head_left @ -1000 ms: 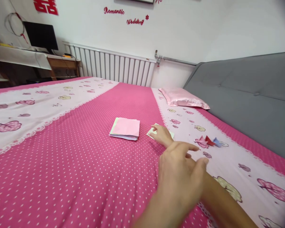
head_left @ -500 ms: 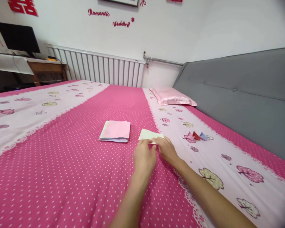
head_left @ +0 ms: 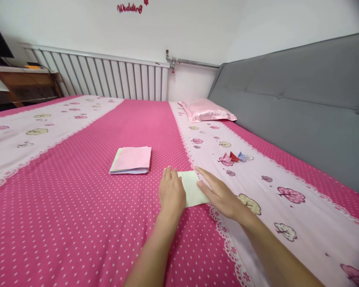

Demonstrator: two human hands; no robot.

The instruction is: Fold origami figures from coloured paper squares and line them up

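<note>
bed: a pink dotted bedspread [head_left: 77, 207] with pale flowered bands left and right
paper: a pale green sheet [head_left: 194, 192] lies flat near the centre, between both hands
left hand [head_left: 171, 193]: open, flat on the sheet's left edge
right hand [head_left: 220, 194]: open, fingers spread on its right edge
stack: coloured papers [head_left: 131, 160], far left of the sheet
room: grey headboard [head_left: 290, 99] right; white radiator [head_left: 107, 77] far

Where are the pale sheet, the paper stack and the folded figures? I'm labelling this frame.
pale sheet [head_left: 194, 190], head view, bare middle.
paper stack [head_left: 132, 158], head view, top pink sheet.
folded figures [head_left: 233, 156], head view, red one.
</note>
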